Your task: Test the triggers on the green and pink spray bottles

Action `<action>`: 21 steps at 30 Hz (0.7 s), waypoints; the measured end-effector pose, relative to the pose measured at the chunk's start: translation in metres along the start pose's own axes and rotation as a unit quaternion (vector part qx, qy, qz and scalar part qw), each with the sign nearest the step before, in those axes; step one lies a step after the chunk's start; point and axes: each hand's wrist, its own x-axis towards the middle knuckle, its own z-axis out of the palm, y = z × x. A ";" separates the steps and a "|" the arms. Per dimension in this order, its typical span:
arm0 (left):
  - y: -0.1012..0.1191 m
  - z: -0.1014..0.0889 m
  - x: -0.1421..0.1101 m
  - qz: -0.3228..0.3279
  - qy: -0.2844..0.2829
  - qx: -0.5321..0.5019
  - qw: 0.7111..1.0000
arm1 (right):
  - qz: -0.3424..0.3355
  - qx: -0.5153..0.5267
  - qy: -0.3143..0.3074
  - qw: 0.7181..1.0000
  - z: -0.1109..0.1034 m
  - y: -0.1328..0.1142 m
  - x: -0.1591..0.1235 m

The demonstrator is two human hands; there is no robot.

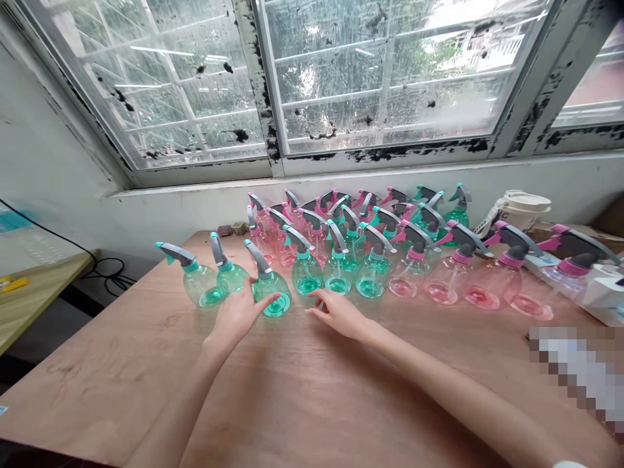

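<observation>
My left hand is at a green spray bottle, its thumb across the bottle's lower front and its fingers against the left side, partly hidden. Two more green spray bottles, the left one and the middle one, stand just beyond that hand. My right hand rests low over the table, fingers loosely bent and apart, holding nothing. It is nearest to another upright green spray bottle, in front of its base. All these bottles have grey and teal trigger heads.
Pink spray bottles continue the front row rightward, with more pink and green ones packed behind. A lidded cup and a white box are at the right. A pixelated patch covers the right table edge. Windows rise behind the wooden table.
</observation>
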 end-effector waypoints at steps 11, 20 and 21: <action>0.053 0.040 -0.076 0.106 -0.057 -0.106 0.987 | -0.036 0.136 0.008 0.990 -0.062 -0.039 -0.059; 0.121 0.074 -0.082 0.212 -0.054 -0.134 0.966 | 0.047 0.069 0.132 0.988 -0.099 0.003 -0.133; 0.125 0.076 -0.082 0.216 -0.053 -0.135 0.966 | 0.071 0.064 0.147 0.985 -0.104 0.012 -0.148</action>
